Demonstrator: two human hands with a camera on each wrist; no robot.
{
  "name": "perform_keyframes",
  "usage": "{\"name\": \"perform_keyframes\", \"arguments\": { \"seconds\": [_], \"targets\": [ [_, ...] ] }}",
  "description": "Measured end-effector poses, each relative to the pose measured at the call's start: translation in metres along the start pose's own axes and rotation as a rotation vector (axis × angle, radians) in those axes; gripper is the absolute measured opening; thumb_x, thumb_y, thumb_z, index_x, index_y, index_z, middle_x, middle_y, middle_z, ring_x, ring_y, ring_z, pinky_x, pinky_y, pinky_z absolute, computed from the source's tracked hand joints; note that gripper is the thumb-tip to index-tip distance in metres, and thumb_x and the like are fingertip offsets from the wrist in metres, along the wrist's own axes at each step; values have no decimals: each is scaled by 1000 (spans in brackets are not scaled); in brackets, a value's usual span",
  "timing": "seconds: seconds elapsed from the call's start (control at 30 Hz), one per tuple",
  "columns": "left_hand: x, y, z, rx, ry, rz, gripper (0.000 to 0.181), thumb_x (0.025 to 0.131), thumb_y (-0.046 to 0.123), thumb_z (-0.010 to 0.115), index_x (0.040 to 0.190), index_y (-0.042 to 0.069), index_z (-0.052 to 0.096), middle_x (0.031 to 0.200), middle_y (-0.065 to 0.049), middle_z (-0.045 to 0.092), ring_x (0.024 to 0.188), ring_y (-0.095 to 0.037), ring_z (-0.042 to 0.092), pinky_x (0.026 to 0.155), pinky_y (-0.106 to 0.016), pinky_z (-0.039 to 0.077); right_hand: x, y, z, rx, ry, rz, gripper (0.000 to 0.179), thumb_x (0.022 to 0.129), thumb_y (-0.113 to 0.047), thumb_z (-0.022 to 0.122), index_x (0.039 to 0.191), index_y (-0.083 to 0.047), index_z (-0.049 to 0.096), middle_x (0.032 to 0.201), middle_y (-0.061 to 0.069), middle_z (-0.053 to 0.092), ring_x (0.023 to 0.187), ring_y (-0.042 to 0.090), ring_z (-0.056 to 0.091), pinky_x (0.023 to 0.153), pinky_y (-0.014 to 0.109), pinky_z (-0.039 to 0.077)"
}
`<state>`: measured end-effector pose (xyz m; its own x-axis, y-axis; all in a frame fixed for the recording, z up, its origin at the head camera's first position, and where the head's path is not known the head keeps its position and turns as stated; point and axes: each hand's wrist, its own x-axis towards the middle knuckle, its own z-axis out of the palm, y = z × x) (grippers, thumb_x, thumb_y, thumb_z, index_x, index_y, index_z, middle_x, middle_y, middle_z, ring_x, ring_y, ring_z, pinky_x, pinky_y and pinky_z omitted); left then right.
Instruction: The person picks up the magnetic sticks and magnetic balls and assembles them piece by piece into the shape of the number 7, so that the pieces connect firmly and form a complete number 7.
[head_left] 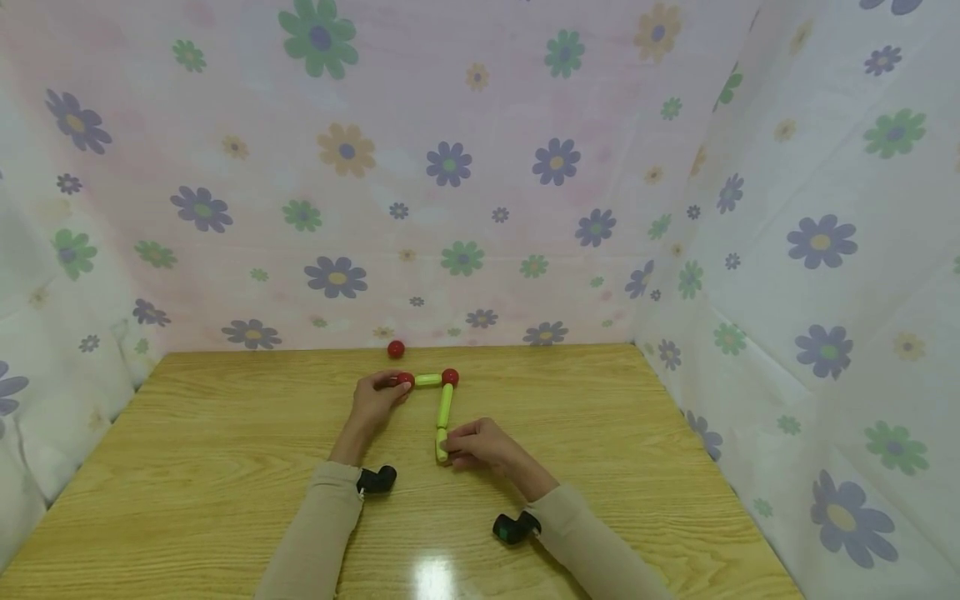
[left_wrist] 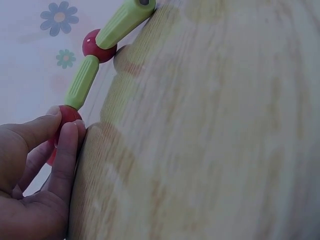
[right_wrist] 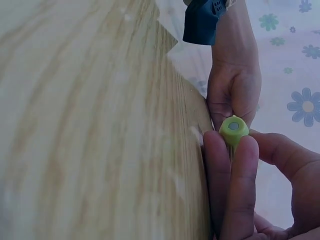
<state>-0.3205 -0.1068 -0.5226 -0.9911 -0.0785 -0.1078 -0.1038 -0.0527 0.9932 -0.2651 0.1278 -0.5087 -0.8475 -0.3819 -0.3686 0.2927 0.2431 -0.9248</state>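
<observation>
My left hand (head_left: 375,402) pinches a red ball (head_left: 406,381) between thumb and fingertips; in the left wrist view the same ball (left_wrist: 69,116) shows at the end of a short yellow-green rod (left_wrist: 82,82). That rod leads right to a second red ball (head_left: 450,377). From this ball a longer yellow-green rod (head_left: 445,407) runs toward me. Its near end meets another yellow-green rod (head_left: 442,445), which my right hand (head_left: 483,445) grips between thumb and fingers. The right wrist view shows this rod's end (right_wrist: 234,126) with a round grey metal tip.
A loose red ball (head_left: 396,349) lies at the back edge of the wooden table (head_left: 225,467), beyond my left hand. A flower-patterned cloth (head_left: 420,108) hangs behind the table and along its sides. Black wrist cameras (head_left: 516,528) sit at both sleeves.
</observation>
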Motion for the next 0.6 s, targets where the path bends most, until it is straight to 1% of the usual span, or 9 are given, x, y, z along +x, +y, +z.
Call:
{"name": "perform_keyframes", "arguments": {
  "seconds": [0.13, 0.27, 0.37, 0.6],
  "targets": [
    [0, 0, 0, 18, 3, 11, 37, 98, 0, 69, 134, -8, 62, 114, -17, 58, 86, -9, 67, 78, -17, 62, -1, -3, 3, 2, 23, 11, 26, 96, -15, 75, 112, 6, 73, 89, 9, 78, 73, 9, 74, 63, 17, 62],
    [1, 0, 0, 13, 1, 9, 37, 98, 0, 69, 134, -8, 62, 113, -16, 58, 86, -8, 67, 78, -16, 62, -1, -6, 6, 7, 55, 23, 25, 95, -15, 77, 110, 5, 73, 86, 9, 77, 67, 7, 72, 61, 16, 61],
    [0, -1, 0, 7, 0, 5, 37, 98, 0, 69, 134, -8, 62, 113, -16, 58, 86, -9, 67, 78, -16, 62, -1, -7, 7, 7, 76, 26, 25, 94, -15, 77, 110, 4, 73, 86, 8, 77, 66, 6, 71, 61, 17, 61],
    [1, -1, 0, -12, 0, -3, 38, 98, 1, 70, 134, -8, 61, 114, -17, 59, 87, -9, 67, 79, -17, 62, 0, -7, 8, 17, 109, -10, 25, 93, -13, 78, 107, 7, 75, 84, 9, 78, 68, 7, 72, 63, 18, 62]
  ]
}}
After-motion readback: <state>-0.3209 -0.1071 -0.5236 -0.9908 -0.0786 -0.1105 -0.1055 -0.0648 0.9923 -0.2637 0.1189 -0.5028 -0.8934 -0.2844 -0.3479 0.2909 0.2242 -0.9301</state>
